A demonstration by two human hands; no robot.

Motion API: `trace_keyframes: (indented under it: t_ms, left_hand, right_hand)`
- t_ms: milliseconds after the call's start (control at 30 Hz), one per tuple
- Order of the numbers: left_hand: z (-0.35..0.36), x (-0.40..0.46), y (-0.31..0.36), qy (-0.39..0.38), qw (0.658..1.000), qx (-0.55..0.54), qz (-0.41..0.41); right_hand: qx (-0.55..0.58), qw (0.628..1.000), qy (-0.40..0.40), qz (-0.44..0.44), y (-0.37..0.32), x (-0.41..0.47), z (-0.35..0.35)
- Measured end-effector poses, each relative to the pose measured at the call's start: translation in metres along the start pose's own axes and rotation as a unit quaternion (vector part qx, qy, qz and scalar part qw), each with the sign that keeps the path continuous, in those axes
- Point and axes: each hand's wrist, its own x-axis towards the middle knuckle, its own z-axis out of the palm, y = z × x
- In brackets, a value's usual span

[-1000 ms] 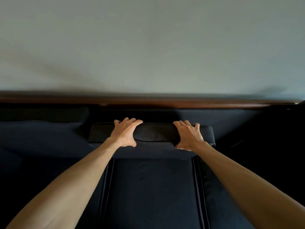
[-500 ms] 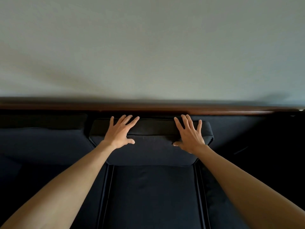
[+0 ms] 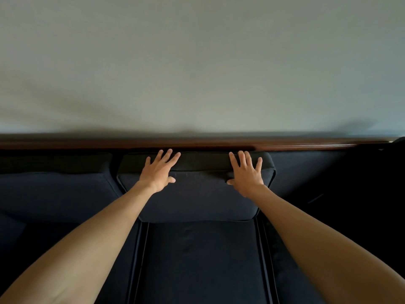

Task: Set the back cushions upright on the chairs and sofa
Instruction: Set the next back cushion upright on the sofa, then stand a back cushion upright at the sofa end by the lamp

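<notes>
A dark navy back cushion stands upright at the middle of the sofa, its top edge against the wooden back rail. My left hand lies flat on the cushion's upper left, fingers straight and spread. My right hand presses flat on its upper right, fingers straight too. Another navy back cushion stands to the left. The sofa back on the right shows no cushion in front of it.
The navy seat cushion lies below the middle back cushion, with seams on both sides. A pale wall rises behind the rail. The far right end of the sofa is in deep shadow.
My hands let go of the cushion's top edge and flattened against it. The cushion went from leaning forward to standing upright against the rail.
</notes>
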Motion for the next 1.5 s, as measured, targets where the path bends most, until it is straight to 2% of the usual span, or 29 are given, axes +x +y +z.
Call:
trace_keyframes:
  t_ms: [167,333,533,700,900,1167,1300,1400,1500]
  left_hand:
    - [-0.024,-0.016,0.02,-0.023,0.998,-0.044,-0.025]
    - [-0.087,-0.035,0.072,0.008,0.993,-0.121,-0.007]
    - [-0.161,-0.058,0.205,0.067,0.976,-0.188,0.092]
    - [-0.176,-0.063,0.34,0.073,0.964,-0.192,0.168]
    - [-0.146,-0.033,0.523,0.049,0.953,-0.184,0.237]
    - [-0.079,0.032,0.715,0.065,0.959,-0.141,0.237]
    - [-0.05,0.061,0.769,0.061,0.958,-0.086,0.268]
    - [-0.039,0.074,0.799,0.054,0.958,0.002,0.28]
    - [-0.029,0.081,0.813,0.025,0.959,0.059,0.277]
  right_hand:
    - [0.066,0.997,-0.041,-0.027,0.011,-0.021,-0.023]
    - [0.156,0.987,-0.018,-0.025,0.04,-0.064,-0.08]
    - [0.205,0.977,0.052,0.003,0.116,-0.139,-0.153]
    - [0.217,0.972,0.072,0.06,0.22,-0.202,-0.17]
    - [0.235,0.959,0.094,0.131,0.4,-0.259,-0.135]
    - [0.226,0.948,0.093,0.203,0.606,-0.305,-0.045]
    - [0.227,0.94,0.06,0.248,0.663,-0.31,-0.008]
    - [0.231,0.942,0.008,0.242,0.686,-0.307,0.011]
    - [0.269,0.933,-0.009,0.24,0.701,-0.302,0.026]
